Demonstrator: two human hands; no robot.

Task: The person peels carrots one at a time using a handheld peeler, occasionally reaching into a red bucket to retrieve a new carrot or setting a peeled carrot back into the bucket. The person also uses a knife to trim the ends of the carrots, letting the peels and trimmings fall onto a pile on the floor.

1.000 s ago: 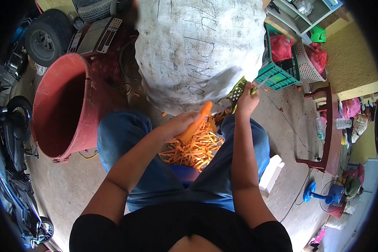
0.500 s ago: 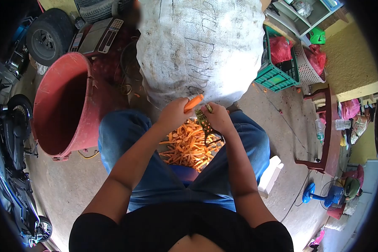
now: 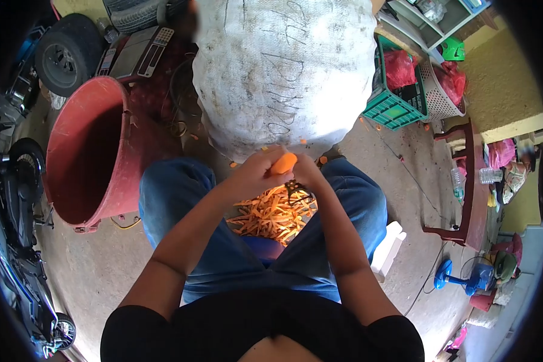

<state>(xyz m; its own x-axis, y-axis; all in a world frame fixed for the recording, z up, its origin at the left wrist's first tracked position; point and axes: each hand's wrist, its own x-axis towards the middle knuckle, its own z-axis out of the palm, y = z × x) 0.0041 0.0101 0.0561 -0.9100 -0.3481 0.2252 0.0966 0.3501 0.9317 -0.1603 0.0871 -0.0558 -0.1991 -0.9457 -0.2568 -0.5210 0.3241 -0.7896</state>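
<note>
Between the knees (image 3: pixel 176 184): loose heap of orange peelings (image 3: pixel 274 216), just below both hands.
Carrot (image 3: pixel 285 163): over the heap's far side, blunt end toward the camera.
Left hand (image 3: pixel 260 171): wrapped round the carrot, grasping with curled fingers.
Right hand (image 3: pixel 309 173): just beside, curled on a perforated tool (image 3: pixel 297 192); fingertips hidden.
Beyond the hands: white sack (image 3: pixel 283 72) with dark handwriting.
Left of the knees: open red tub (image 3: pixel 111 157).
Right of the sack: green crate (image 3: pixel 395 110).

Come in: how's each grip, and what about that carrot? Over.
Left grip round carrot. Right grip on holed tool, partly hidden. Carrot end showing between the two, above orange strips. No obstruction seen.
</note>
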